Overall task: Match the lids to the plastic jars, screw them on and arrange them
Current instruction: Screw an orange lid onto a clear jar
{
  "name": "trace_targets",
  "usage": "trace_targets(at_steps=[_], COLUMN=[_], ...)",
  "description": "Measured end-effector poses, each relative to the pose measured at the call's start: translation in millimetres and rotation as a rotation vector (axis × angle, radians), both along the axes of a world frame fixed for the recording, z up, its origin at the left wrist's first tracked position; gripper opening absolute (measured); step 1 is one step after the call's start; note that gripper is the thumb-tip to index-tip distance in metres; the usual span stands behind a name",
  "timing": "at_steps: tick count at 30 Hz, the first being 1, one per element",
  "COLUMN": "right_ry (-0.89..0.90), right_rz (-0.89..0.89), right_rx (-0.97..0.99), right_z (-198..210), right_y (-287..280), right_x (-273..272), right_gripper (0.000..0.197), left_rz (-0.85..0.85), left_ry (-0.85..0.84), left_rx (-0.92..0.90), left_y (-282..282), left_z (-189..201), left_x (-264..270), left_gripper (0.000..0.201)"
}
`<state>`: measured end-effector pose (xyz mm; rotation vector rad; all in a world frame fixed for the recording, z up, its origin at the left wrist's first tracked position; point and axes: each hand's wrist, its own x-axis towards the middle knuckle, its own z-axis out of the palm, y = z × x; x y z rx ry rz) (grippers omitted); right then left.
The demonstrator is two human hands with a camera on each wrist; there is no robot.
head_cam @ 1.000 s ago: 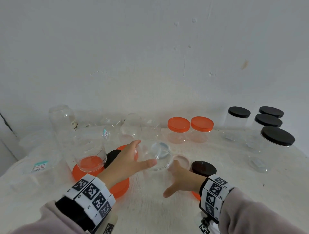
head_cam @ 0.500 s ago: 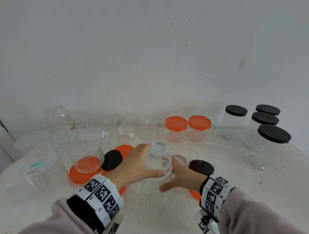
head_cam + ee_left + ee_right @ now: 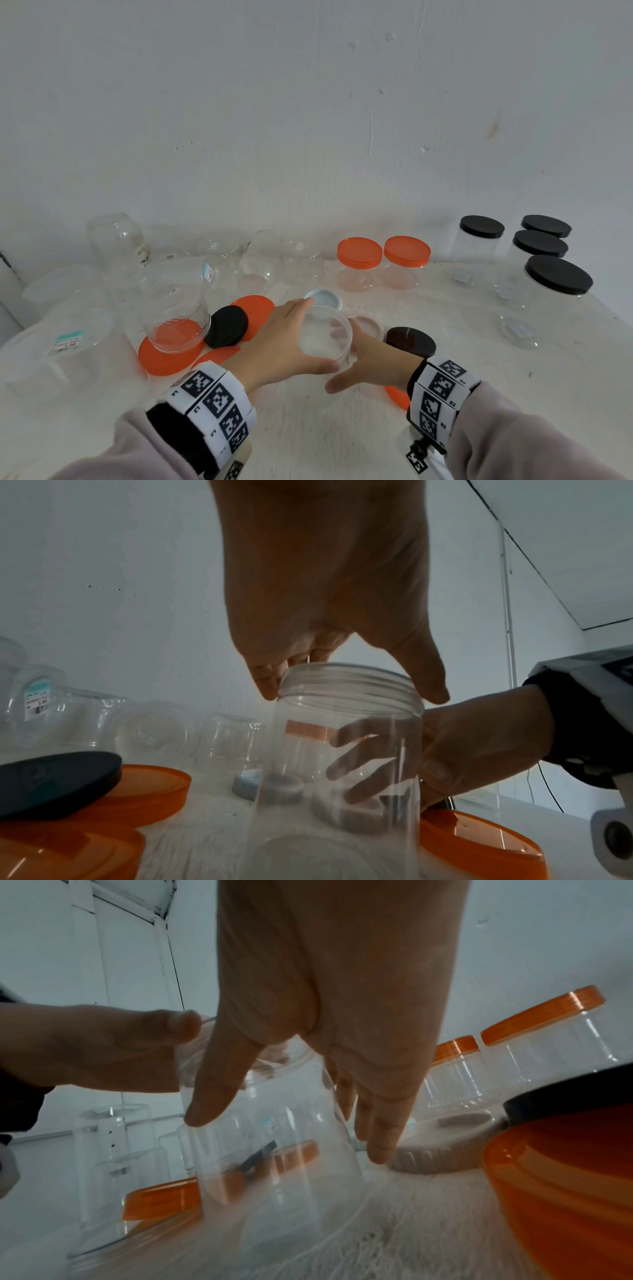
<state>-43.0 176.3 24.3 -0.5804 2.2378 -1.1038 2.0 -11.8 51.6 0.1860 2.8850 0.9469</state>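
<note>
A clear lidless jar (image 3: 325, 334) stands upright mid-table, mouth up. My left hand (image 3: 294, 337) grips its rim from above, thumb near me, fingers on the far side; the left wrist view shows that rim (image 3: 349, 685) pinched. My right hand (image 3: 363, 356) holds the jar's right wall, thumb in front, fingers curled behind the jar (image 3: 274, 1150). Loose lids lie close by: a blue lid (image 3: 323, 297) behind, a pinkish lid (image 3: 368, 325) and a black lid (image 3: 410, 341) to the right, another black lid (image 3: 226, 325) on orange lids (image 3: 255, 310) to the left.
Two orange-capped jars (image 3: 359, 263) stand at the back centre, several black-capped jars (image 3: 556, 284) at the right. Uncapped clear jars (image 3: 116, 240) crowd the back left; one (image 3: 174, 308) sits on a big orange lid. An orange lid (image 3: 397, 397) lies under my right wrist. A wall runs behind.
The clear jar lay tilted with its mouth toward me; my left hand took it by the rim and stood it upright, and my right hand closed round its side.
</note>
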Motion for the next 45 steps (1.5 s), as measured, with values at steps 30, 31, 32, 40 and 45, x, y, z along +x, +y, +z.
trace_targets(at_steps=[30, 31, 32, 40, 45], right_ry=[0.417, 0.428, 0.442, 0.405, 0.410], right_rz=[0.440, 0.432, 0.417, 0.314, 0.451], right_rx=[0.685, 0.692, 0.700, 0.789, 0.776], right_z=[84.2, 83.0, 81.5, 74.6, 87.3], right_y=[-56.6, -57.2, -57.9, -61.7, -63.6], right_x=[-13.8, -13.7, -13.2, -10.7, -13.7], right_gripper=[0.102, 0.102, 0.100, 0.108, 0.105], left_rz=[0.006, 0.020, 0.030, 0.045, 0.029], left_ry=[-0.090, -0.105, -0.116, -0.145, -0.113], left_rx=[0.614, 0.618, 0.625, 0.663, 0.650], left_y=[-12.2, -12.9, -13.6, -14.3, -13.4], left_z=[-40.2, -42.2, -44.0, -47.6, -48.5], left_x=[10.8, 10.6, 10.3, 11.4, 10.3], left_gripper=[0.098, 0.100, 0.100, 0.099, 0.100])
